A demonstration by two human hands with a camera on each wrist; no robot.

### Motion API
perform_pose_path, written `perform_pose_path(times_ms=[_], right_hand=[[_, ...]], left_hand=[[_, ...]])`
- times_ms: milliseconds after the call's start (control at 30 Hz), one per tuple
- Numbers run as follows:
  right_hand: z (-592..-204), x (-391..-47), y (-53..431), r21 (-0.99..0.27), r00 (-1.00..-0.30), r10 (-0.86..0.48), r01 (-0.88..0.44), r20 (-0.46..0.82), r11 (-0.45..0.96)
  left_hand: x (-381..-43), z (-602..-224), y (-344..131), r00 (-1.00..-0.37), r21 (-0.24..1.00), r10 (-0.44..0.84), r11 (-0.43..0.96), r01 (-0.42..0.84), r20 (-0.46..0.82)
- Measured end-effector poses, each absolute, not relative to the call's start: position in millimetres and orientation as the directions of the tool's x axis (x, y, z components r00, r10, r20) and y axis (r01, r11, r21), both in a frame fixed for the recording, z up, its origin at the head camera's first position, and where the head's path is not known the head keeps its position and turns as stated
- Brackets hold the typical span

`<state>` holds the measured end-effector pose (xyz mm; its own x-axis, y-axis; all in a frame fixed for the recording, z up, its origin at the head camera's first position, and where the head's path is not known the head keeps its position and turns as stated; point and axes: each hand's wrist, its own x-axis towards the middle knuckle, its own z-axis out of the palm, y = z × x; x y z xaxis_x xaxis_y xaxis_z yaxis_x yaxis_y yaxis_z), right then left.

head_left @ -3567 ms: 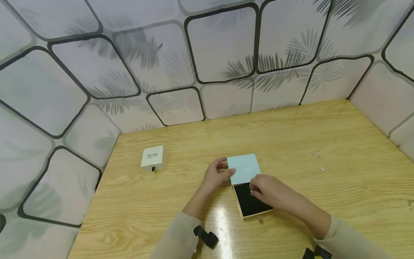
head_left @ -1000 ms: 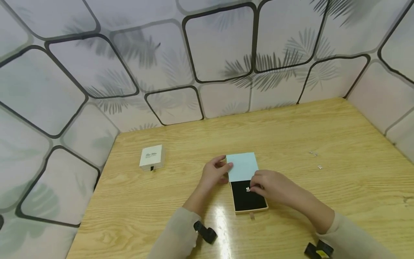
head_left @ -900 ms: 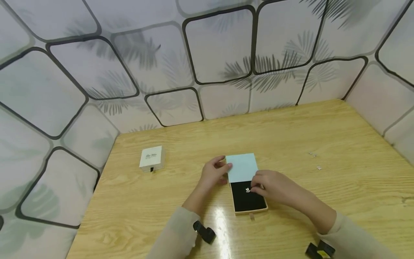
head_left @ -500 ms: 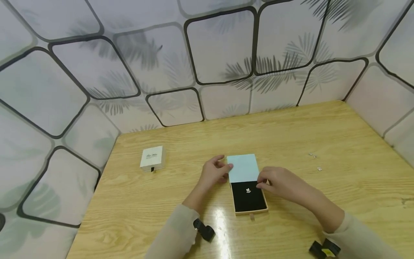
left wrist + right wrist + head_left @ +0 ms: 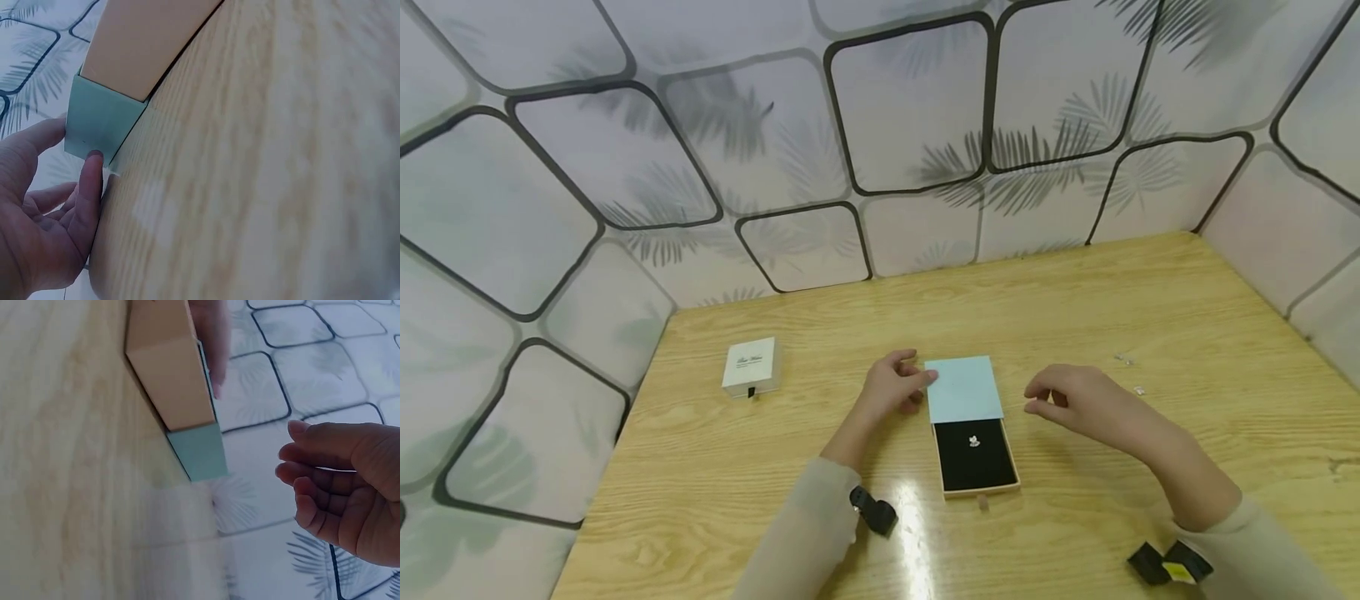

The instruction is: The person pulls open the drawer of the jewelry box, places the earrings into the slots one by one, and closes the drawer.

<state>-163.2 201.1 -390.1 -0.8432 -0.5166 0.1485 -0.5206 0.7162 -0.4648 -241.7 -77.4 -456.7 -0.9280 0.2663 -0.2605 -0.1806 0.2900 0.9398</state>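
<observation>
A light-blue-sleeved drawer box [image 5: 964, 390] lies in the middle of the table, its drawer partly out toward me. On the drawer's black pad [image 5: 974, 471] sits a small silvery ornament [image 5: 974, 442], too small to tell its exact kind. My left hand [image 5: 889, 388] rests its thumb on the sleeve's left edge. In the left wrist view, another fingertip [image 5: 94, 155] touches the side of the sleeve. To the right of the box, my right hand [image 5: 1086, 400] hovers with fingers loosely bent and nothing between them; the right wrist view shows it apart from the box.
Several tiny silvery pieces [image 5: 1124, 359] lie farther back on the right, with one more piece [image 5: 1139, 391] nearer my right hand. A small white box [image 5: 751, 367] with a black tab stands at the left. Patterned padded panels [image 5: 917, 108] surround the wooden table [image 5: 715, 492].
My right hand has let go of the silvery ornament, now on the black pad, and moved up and right off the box. My left hand has shifted slightly, thumb still on the sleeve.
</observation>
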Motion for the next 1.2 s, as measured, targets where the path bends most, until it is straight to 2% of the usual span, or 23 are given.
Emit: perform_pose_path(times_ms=[133,367,1033,1200], right_hand=[[-385,-164,215,-0.485,-0.868,-0.477,-0.479,0.137,0.732],[-381,-166,240,-0.473,-0.895,-0.427,-0.434,0.130,0.767],[-382,-166,282,-0.391,-0.925,-0.337,-0.380,0.177,0.838],[-385,-168,297,-0.392,-0.946,-0.302,-0.325,0.122,0.860]], left_hand=[[-234,-439,-78,-0.916,0.943,0.309,0.289,-0.165,-0.255],[-241,-458,-78,-0.925,0.945,0.294,0.288,-0.154,-0.240],[-242,-463,-78,-0.918,0.947,0.287,0.249,-0.205,-0.274],[-242,-462,-78,-0.917,0.946,0.285,0.245,-0.212,-0.279]])
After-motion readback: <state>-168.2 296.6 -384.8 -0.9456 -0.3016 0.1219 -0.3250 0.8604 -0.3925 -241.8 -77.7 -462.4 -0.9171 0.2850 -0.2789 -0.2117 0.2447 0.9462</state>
